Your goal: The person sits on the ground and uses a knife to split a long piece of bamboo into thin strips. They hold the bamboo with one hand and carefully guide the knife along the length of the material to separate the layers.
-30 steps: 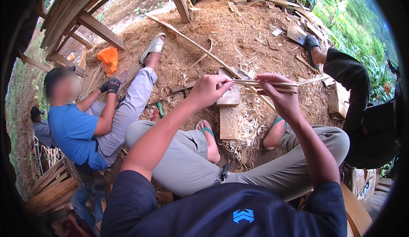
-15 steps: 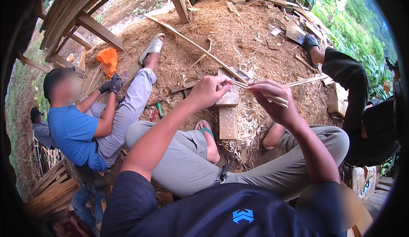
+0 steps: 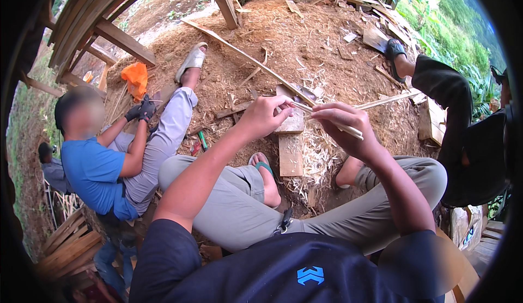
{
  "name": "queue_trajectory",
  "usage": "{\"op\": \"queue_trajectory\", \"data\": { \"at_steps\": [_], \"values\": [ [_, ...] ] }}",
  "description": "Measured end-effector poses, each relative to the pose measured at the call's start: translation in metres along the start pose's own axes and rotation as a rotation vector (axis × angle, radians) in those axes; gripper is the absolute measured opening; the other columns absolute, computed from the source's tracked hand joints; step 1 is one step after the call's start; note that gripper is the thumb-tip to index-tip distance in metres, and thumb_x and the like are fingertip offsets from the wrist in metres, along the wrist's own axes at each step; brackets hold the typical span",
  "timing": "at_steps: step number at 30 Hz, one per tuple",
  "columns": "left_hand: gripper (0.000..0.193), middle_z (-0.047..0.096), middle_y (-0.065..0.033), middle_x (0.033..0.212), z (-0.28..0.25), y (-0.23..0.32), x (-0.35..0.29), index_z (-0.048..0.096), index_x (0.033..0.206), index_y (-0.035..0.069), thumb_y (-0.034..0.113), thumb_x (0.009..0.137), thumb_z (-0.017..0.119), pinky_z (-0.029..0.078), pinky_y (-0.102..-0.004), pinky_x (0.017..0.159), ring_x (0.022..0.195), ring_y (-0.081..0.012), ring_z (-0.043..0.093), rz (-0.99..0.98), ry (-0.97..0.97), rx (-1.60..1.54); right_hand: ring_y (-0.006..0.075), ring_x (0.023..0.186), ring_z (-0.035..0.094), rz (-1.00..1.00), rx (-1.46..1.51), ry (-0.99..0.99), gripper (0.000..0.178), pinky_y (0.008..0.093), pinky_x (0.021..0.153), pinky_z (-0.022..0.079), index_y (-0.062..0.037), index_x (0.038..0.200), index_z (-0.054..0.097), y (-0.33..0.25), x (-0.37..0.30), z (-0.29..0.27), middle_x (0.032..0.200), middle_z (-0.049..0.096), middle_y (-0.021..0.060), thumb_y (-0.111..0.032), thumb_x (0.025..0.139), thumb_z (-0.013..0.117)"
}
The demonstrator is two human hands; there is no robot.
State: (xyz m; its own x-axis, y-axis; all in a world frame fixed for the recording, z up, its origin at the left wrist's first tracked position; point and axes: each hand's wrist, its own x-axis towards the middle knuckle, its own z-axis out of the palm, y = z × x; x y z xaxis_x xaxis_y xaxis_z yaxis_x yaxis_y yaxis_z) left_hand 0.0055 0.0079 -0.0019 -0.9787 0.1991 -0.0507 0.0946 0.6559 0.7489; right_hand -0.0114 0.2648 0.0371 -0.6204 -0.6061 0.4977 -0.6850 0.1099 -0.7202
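Observation:
Thin pale wooden sticks (image 3: pixel 353 132) lie in my right hand (image 3: pixel 348 119), which is closed around them, their ends sticking out beyond the palm. Their other ends (image 3: pixel 301 106) reach left to my left hand (image 3: pixel 267 116), whose thumb and fingertips pinch the tips. Both hands are raised above a squared wood block (image 3: pixel 291 156) on the ground between my feet. A shorter wood piece (image 3: pixel 291 123) sits at the block's far end, just below the sticks. How many sticks there are, I cannot tell.
A long wood strip (image 3: pixel 239 54) slants across the shavings-covered ground beyond my hands. At left sits a person in a blue shirt (image 3: pixel 92 164) with gloved hands, near an orange bag (image 3: pixel 134 79). A green-handled tool (image 3: pixel 202 140) lies nearby. Another person's dark-clad leg (image 3: pixel 444 90) is at right.
The view has shifted slightly. Both hands keep their hold on the sticks; the right hand and the sticks appear a little farther left, and the sticks look closer together.

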Motion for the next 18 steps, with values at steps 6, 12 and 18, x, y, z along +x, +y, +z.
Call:
{"op": "queue_trajectory", "data": {
  "at_steps": [6, 12, 18],
  "values": [
    [0.031, 0.073, -0.0099, 0.103, -0.002, 0.017, -0.005, 0.067, 0.114, 0.006, 0.025, 0.089, 0.072, 0.055, -0.0310, 0.066, 0.077, -0.0158, 0.071, 0.063, 0.028, 0.008, 0.0201, 0.086, 0.072, 0.139, 0.012, 0.041, 0.016, 0.0302, 0.073, 0.056, -0.0032, 0.102, 0.072, -0.002, 0.001, -0.001, 0.094, 0.073, 0.0124, 0.002, 0.087, 0.070],
    [0.027, 0.070, -0.0100, 0.100, 0.013, 0.011, 0.000, 0.067, 0.117, 0.006, 0.020, 0.095, 0.062, 0.053, -0.0393, 0.080, 0.102, -0.0252, 0.066, 0.474, -0.087, 0.126, 0.0160, 0.085, 0.071, 0.325, 0.222, -0.021, 0.015, 0.0301, 0.075, 0.056, -0.0007, 0.105, 0.072, 0.004, -0.008, 0.013, 0.091, 0.074, 0.0091, -0.003, 0.091, 0.068],
    [0.015, 0.071, -0.0116, 0.087, 0.013, -0.010, -0.007, 0.070, 0.100, 0.012, 0.022, 0.092, 0.061, 0.054, -0.0420, 0.073, 0.083, -0.0299, 0.070, 0.283, -0.077, 0.074, 0.0197, 0.115, 0.061, 0.410, 0.338, 0.074, 0.050, 0.0367, 0.095, 0.052, -0.0029, 0.132, 0.057, -0.002, 0.011, 0.001, 0.132, 0.060, 0.0113, -0.009, 0.086, 0.076]
  ]
}}
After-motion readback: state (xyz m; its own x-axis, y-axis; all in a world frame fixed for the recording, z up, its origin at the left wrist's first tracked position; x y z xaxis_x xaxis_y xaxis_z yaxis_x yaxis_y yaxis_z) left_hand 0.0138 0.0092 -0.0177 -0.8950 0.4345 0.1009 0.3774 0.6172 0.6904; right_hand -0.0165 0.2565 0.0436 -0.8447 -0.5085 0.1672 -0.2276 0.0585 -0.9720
